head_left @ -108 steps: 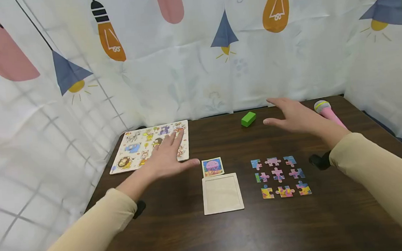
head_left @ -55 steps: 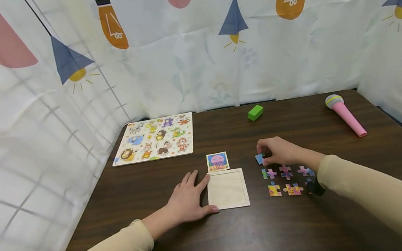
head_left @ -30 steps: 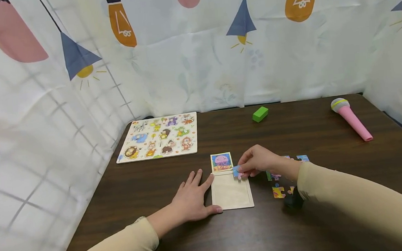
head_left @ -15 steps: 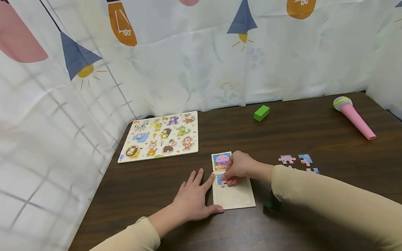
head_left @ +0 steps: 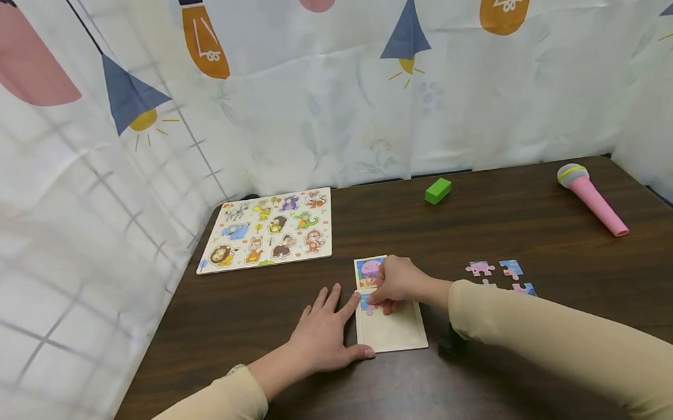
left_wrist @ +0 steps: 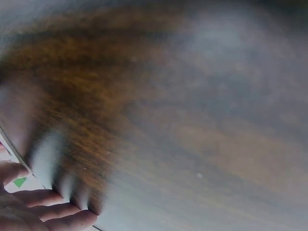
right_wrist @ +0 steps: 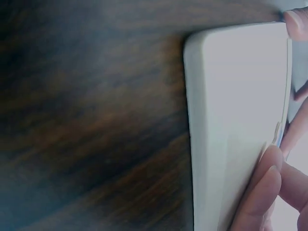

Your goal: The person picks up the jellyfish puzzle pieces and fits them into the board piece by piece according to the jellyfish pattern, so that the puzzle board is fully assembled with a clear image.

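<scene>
A pale wooden puzzle tray (head_left: 390, 334) lies flat in the middle of the table. With fingers spread, my left hand (head_left: 321, 336) rests at its left side, forefinger and thumb tips touching the edge. My right hand (head_left: 398, 281) holds a blue-and-pink jigsaw piece (head_left: 368, 305) in the tray's upper left corner; the fingers partly cover it. Just behind the tray is a jellyfish picture card (head_left: 367, 273), partly hidden by that hand. The right wrist view shows curled fingers (right_wrist: 272, 185) over the tray's surface, with only a sliver of the piece visible.
Right of the tray lie loose jigsaw pieces (head_left: 481, 268), several hidden beneath my right sleeve (head_left: 535, 326). An animal puzzle board (head_left: 267, 232) sits at the back left. A green block (head_left: 438, 191) and a pink toy microphone (head_left: 593, 199) lie farther back, before a patterned curtain (head_left: 328, 105).
My left hand has come down beside the tray. My right hand has picked a piece from the loose ones and carried it left into the tray's corner, shifting it slightly most recently.
</scene>
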Demonstrator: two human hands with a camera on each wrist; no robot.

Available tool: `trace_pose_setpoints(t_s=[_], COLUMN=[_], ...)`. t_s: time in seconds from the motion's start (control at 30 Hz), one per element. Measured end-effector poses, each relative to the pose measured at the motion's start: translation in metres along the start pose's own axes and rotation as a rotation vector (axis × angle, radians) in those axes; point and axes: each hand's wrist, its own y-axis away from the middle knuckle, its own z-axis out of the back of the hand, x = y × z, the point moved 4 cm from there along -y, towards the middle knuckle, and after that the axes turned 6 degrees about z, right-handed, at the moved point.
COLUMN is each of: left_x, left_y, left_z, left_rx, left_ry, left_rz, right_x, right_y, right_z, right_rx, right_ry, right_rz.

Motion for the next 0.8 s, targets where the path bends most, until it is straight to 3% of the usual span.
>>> trace_pose_setpoints(t_s=[0.57, 0.8], left_x=[-0.003, -0.004], left_y=[-0.002, -0.003], left_z=[0.0, 0.0], left_rx=[0.02, 0.032], left_ry=[-0.004, 0.003], left_rz=[-0.002, 0.011], right_x=[-0.004, -0.018], right_y=[0.004, 0.014], right_z=[0.005, 0.036], right_rx=[0.033, 0.015], right_ry=[-0.002, -0.024], right_rz=[0.019, 0.098])
